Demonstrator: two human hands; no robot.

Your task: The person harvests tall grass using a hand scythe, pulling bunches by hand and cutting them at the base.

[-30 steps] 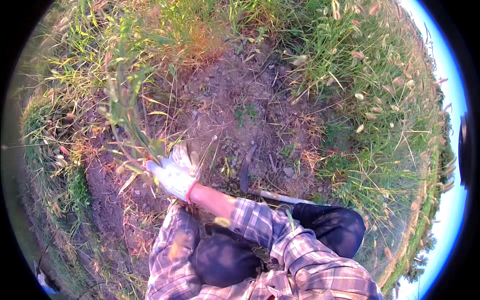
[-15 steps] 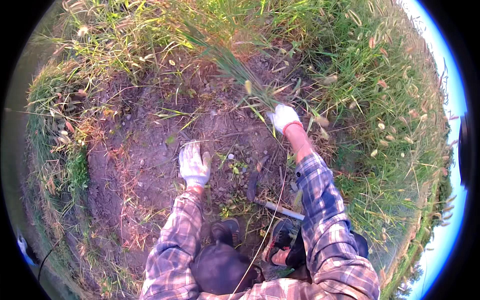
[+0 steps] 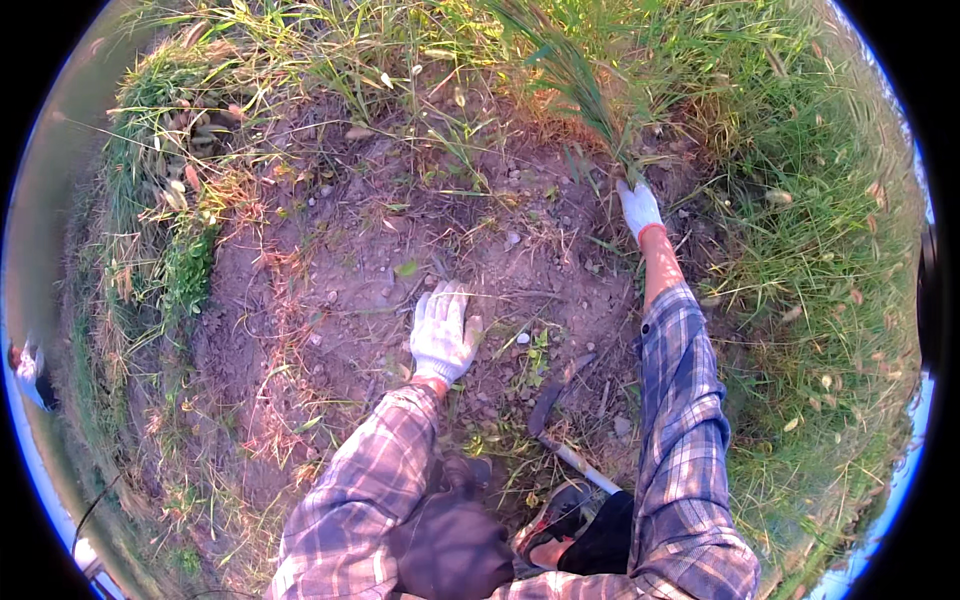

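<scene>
My left hand (image 3: 443, 330), in a white knit glove, rests palm down on the bare soil (image 3: 360, 240) with its fingers stretched out and nothing held. Farther forward and to the right, my right hand (image 3: 640, 208), in a white glove with a red cuff, is closed round the base of a bunch of long green grass (image 3: 580, 85). The bunch slants away, up and to the left, toward the standing grass. Between my arms a sickle (image 3: 561, 397) lies on the ground, its dark curved blade joined to a pale handle; neither hand touches it.
Tall grass with seed heads (image 3: 830, 230) stands on the right and along the far side. A heap of grass (image 3: 150, 190) borders the soil at left. My shoe (image 3: 556, 512) is beside the sickle's handle. Small stones and dry stalks lie scattered about.
The view has shifted, so the ground appears farther right and lower. My right hand has moved forward with the grass bunch. My left hand stays flat near the same spot.
</scene>
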